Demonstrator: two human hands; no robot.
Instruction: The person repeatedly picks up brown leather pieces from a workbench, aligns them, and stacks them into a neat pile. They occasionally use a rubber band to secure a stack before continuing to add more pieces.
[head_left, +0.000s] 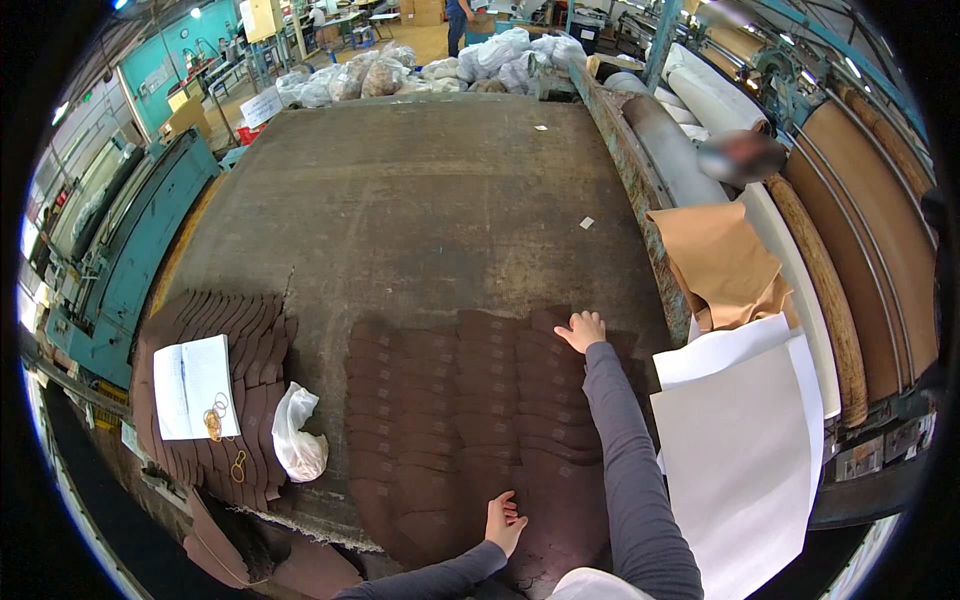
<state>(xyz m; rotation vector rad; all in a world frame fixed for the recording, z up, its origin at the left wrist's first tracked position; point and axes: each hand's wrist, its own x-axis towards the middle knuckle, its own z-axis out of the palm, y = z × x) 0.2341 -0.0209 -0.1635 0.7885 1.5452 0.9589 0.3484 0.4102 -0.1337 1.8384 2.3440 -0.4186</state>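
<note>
Pieces of dark-brown, curved sheet material [430, 420]: overlapped in columns on the worn grey-brown table [400, 200], presumably so each edge shows. Right hand [582, 332]: fingers parted, at the right column's far end, perhaps steadying it. Left hand [505, 524]: empty, loosely curled, thumb apart, over the near pieces; contact unclear from where I stand. White ruled paper pad [190, 385]: atop a second brown stack [265, 370], probably for handiness.

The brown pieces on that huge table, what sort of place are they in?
Probably a factory workshop that cuts sheet material: rows of overlapping, shaped dark brown pieces lie on the long table, with a big brown roll at the right and a teal machine at the left.
</note>
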